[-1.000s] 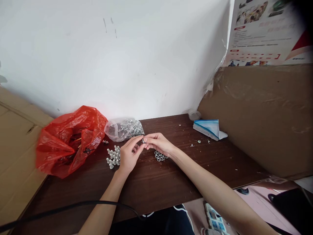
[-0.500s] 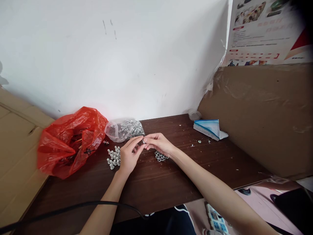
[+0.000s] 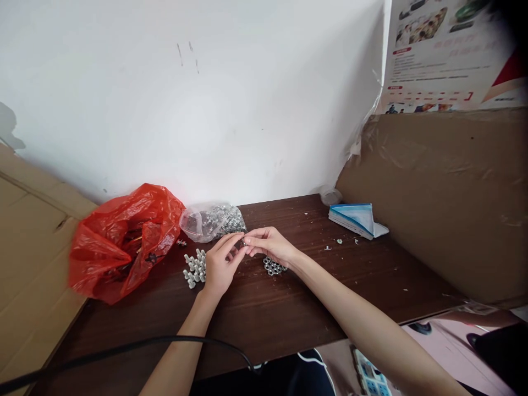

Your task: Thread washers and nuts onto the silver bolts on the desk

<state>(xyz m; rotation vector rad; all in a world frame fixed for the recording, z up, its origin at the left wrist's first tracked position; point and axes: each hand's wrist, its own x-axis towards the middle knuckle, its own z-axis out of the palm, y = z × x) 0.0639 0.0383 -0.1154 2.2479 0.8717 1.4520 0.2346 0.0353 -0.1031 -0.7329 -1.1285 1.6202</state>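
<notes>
My left hand (image 3: 220, 264) is closed in a pinch on a small silvery bolt (image 3: 244, 242), most of it covered by fingers. At the same spot, the thumb and fingers of my right hand (image 3: 270, 246) close on the bolt's other end; whether a nut is on it I cannot tell. Several bolts (image 3: 194, 268) stand in a cluster on the dark wooden table just left of my left hand. Below my right hand lies a flat group of hexagonal nuts (image 3: 273, 266), partly covered by that hand.
A clear plastic bag of metal fasteners (image 3: 218, 221) lies behind my hands. An open red plastic bag (image 3: 124, 242) is at left. At right lie a blue-and-white packet (image 3: 352, 219) and white scraps (image 3: 339, 241). A black cable (image 3: 165, 340) crosses in front; cardboard (image 3: 433, 203) borders the table.
The view has shifted slightly, so everything sits a little lower and further right. Both hands keep their pinch together, with only small finger movement around the bolt.
</notes>
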